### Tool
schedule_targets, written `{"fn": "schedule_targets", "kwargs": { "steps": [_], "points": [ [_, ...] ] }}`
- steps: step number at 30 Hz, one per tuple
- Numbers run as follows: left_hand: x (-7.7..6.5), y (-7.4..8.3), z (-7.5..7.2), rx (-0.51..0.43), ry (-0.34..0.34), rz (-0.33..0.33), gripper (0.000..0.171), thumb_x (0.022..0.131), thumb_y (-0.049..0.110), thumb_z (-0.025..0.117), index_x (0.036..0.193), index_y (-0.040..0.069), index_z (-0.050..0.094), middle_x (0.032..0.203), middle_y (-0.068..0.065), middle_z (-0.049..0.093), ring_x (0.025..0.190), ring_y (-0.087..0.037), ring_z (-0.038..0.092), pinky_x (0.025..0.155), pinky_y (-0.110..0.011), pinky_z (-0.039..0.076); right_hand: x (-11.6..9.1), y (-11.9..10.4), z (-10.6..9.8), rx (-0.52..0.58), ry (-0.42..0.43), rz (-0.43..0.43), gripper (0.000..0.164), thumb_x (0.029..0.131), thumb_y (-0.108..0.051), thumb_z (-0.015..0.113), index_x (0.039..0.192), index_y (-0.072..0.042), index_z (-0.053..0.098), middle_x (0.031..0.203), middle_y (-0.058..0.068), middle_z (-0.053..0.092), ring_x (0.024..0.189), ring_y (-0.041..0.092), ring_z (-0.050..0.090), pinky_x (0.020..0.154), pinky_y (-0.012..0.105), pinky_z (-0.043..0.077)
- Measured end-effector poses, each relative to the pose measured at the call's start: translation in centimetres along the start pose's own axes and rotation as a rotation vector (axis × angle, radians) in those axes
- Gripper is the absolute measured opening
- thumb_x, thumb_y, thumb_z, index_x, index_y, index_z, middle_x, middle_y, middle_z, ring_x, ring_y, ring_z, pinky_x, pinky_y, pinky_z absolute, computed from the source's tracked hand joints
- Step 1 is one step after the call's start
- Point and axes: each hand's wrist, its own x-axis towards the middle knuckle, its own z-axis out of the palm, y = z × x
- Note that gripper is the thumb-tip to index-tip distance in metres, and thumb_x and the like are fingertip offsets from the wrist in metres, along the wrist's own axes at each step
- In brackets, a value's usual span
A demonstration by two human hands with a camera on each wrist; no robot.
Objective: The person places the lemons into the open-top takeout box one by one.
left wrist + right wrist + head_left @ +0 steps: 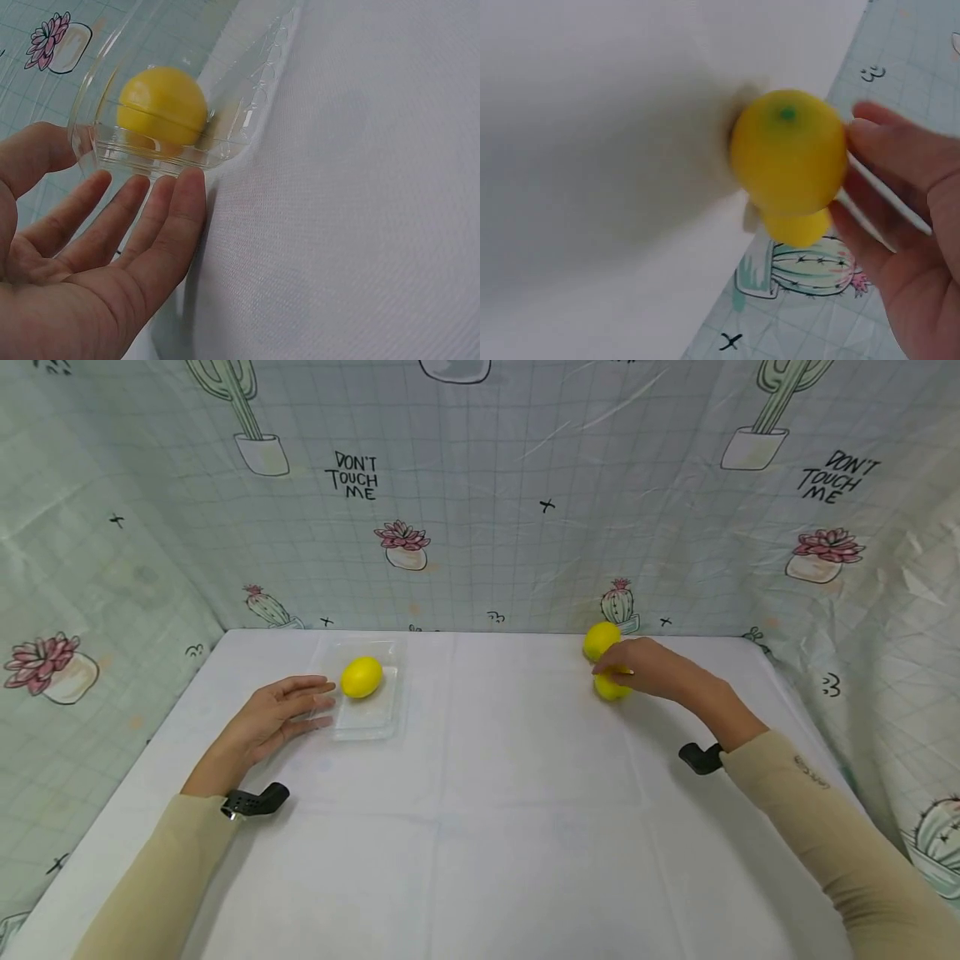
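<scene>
In the head view, a clear plastic tray [365,729] stands at the back left of the table with one lemon [362,677] inside. My left hand [279,721] is at the tray's left side, fingers extended; the left wrist view shows the fingertips [191,187] at its clear wall. On the back right, my right hand [651,668] holds the nearer lemon [791,154] from above with thumb and fingers, covering part of it. Just behind that one sits another lemon [602,641], mostly hidden in the right wrist view.
A white cloth covers the table [510,793]. Behind it hangs a patterned curtain [480,510] with cactus drawings, which also runs along both sides. The table's back edge lies close behind the farther lemon.
</scene>
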Motion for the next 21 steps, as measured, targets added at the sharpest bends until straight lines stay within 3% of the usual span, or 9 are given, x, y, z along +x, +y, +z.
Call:
{"fn": "schedule_targets", "kwargs": {
  "steps": [3, 5, 8, 14, 21],
  "points": [
    [0.1, 0.0, 0.0, -0.007, -0.004, 0.0, 0.061, 0.104, 0.01, 0.059, 0.155, -0.002, 0.028, 0.152, -0.012, 0.044, 0.121, -0.016, 0.063, 0.1, -0.036, 0.056, -0.2, 0.1, -0.1, 0.013, 0.002, 0.102, 0.037, 0.094, -0.008, 0.074, 0.128, 0.004, 0.065, 0.128, 0.02, 0.066, 0.116, 0.038, 0.062, 0.1, 0.052, 0.054],
    [0.1, -0.1, 0.0, -0.01, -0.008, 0.004, 0.061, 0.104, 0.009, 0.059, 0.154, -0.002, 0.028, 0.147, -0.009, 0.049, 0.12, -0.016, 0.063, 0.1, -0.036, 0.056, -0.3, 0.1, -0.2, 0.027, -0.028, 0.19, 0.047, 0.096, -0.015, 0.073, 0.135, 0.006, 0.059, 0.132, 0.025, 0.063, 0.118, 0.04, 0.061, 0.1, 0.053, 0.054],
    [0.0, -0.1, -0.1, -0.011, -0.014, 0.014, 0.06, 0.104, 0.009, 0.06, 0.154, -0.003, 0.029, 0.141, -0.003, 0.055, 0.12, -0.016, 0.064, 0.099, -0.036, 0.057, -0.5, 0.2, -0.5, 0.038, -0.09, 0.257, 0.057, 0.098, -0.023, 0.071, 0.141, 0.01, 0.052, 0.133, 0.028, 0.061, 0.121, 0.041, 0.058, 0.103, 0.055, 0.051],
    [0.0, -0.3, -0.3, -0.015, -0.024, 0.028, 0.062, 0.103, 0.008, 0.06, 0.154, -0.004, 0.028, 0.134, 0.002, 0.06, 0.118, -0.015, 0.065, 0.098, -0.035, 0.057, -0.7, 0.3, -0.8, 0.085, -0.134, 0.24, 0.06, 0.096, -0.019, 0.072, 0.143, 0.011, 0.049, 0.138, 0.028, 0.057, 0.125, 0.043, 0.057, 0.106, 0.055, 0.05],
    [-0.1, -0.2, -0.3, -0.008, -0.031, 0.039, 0.06, 0.103, 0.008, 0.06, 0.153, -0.005, 0.029, 0.133, 0.003, 0.062, 0.118, -0.015, 0.065, 0.1, -0.036, 0.056, -0.6, 0.3, -1.0, 0.055, -0.179, 0.176, 0.058, 0.093, -0.007, 0.074, 0.146, 0.0, 0.053, 0.135, 0.022, 0.062, 0.123, 0.039, 0.058, 0.104, 0.054, 0.051]
  ]
}}
